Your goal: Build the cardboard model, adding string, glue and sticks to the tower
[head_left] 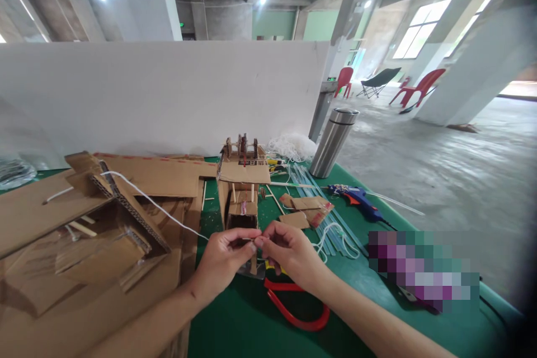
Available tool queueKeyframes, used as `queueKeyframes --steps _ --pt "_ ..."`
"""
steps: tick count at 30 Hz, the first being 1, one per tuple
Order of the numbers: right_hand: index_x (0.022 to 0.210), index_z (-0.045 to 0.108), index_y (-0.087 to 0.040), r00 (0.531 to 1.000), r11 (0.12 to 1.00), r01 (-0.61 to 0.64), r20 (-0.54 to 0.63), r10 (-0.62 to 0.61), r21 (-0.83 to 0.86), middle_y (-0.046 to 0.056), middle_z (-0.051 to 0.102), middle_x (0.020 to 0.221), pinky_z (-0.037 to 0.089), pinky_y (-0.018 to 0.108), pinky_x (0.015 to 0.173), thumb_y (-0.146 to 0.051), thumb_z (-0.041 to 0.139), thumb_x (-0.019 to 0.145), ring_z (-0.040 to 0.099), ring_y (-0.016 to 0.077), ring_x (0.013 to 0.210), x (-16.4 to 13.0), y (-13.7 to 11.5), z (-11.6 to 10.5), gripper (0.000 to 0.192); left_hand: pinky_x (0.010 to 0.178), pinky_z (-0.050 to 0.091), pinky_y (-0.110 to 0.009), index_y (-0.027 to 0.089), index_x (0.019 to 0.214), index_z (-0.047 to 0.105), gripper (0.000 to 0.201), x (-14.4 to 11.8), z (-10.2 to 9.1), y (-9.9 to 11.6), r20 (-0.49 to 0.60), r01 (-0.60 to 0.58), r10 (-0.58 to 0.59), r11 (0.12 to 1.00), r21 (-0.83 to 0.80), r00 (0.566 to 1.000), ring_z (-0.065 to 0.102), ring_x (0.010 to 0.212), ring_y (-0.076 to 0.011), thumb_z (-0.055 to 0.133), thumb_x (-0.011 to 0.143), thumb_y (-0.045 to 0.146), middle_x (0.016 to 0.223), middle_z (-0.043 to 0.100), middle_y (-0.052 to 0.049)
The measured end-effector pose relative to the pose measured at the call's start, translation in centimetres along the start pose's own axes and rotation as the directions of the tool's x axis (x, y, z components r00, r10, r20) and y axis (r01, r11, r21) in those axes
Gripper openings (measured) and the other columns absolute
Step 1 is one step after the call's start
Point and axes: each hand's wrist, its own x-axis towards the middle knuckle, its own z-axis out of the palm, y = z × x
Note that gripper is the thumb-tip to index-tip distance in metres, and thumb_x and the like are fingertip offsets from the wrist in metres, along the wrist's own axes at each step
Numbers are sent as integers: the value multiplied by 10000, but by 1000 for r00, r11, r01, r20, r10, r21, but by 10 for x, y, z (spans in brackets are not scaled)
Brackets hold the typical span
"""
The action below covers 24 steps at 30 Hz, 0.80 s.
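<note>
Left hand (224, 260) and right hand (289, 251) met fingertip to fingertip over the green table mat (251, 324), both pinched narrow on a thin white string (151, 201). Exact grip hidden; fingers closed tight, something small between them, too small to tell. The string ran taut from the left fingers up and left to the brown corrugated cardboard structure (113, 207), crossing its top edge. A looser loop of white cord (331, 238) lay just right of the right hand.

Directly beyond the hands stood a small upright cardboard model with wooden sticks and a spool-like top (242, 179), its base near the fingertips. Under the right wrist lay red-handled scissors (293, 307), partly covered. Farther right: a blue glue gun (356, 198), flat on the mat, a bundle of pale blue-green straws or rods (323, 207), small cardboard scraps (308, 207). A steel cylindrical flask (333, 142) stood upright at the table's far edge, with a tangled heap of white string (291, 145) beside it. White board partition (168, 95) behind. Red plastic chairs (419, 86) well away on the concrete floor.

Risks, as judgement: the string looked under tension, so a harder pull could drag or tip the light cardboard structure, or cut into its edge. A slip at the pinch would likely drop the end and lose the threading. Wrist sat over the scissors; a downward move could catch the handles. The small model stood close enough for knuckles to knock it.
</note>
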Motion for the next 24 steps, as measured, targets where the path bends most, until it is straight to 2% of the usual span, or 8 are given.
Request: queueKeyframes --steps 6,8,11,14,17,20,24 --pt "726 523 -199 994 991 107 -8 -108 -77 -64 460 583 337 203 426 -594 651 806 405 81 482 0 -1 -3 423 937 530 -343 171 1029 758 403 -1 2 0 23 -3 5 994 -106 1000 707 1014 -241 772 747 458 1045 780 -96" --pt "735 542 -196 985 979 167 -18 -170 -121 -56 478 592 319 208 443 -543 630 844 403 86 504 0 1 -3 374 905 536 -326 167 1016 753 430 1 3 -2 -6 14 -15 989 -145 1000 713 971 -228 799 717 472 1032 778 -99" --pt "748 573 -192 968 948 237 -28 -248 -212 -37 532 612 356 220 486 -457 608 883 441 102 545 -1 4 -4 299 795 548 -284 157 965 748 442 3 5 -6 -39 58 -68 974 -219 997 710 862 -194 850 657 457 959 770 -88" --pt "758 590 -193 956 912 270 -28 -292 -307 -23 573 622 394 226 511 -385 595 896 489 117 572 -1 3 -6 236 705 534 -244 150 934 744 435 4 5 -7 -25 126 -137 955 -268 990 688 765 -155 872 632 435 844 755 -59" --pt "766 600 -200 947 876 294 -8 -321 -382 -23 597 640 403 229 527 -349 591 902 512 120 583 -2 1 -8 201 696 530 -240 147 906 744 422 3 4 -6 -8 159 -168 947 -279 986 679 723 -140 877 622 429 771 745 -42" --pt "776 600 -200 947 863 299 16 -321 -406 -22 608 667 397 230 541 -342 595 905 517 119 597 -2 0 -10 192 746 539 -265 146 913 742 409 3 3 -4 -18 126 -135 959 -255 991 695 770 -161 873 630 411 808 751 -54" --pt "820 593 -195 962 896 265 40 -268 -357 -19 582 671 359 224 506 -387 543 938 497 120 592 -2 1 -10 231 791 539 -286 158 934 741 383 5 2 -3 -47 33 -43 983 -180 998 698 831 -185 861 642 376 878 758 -63"
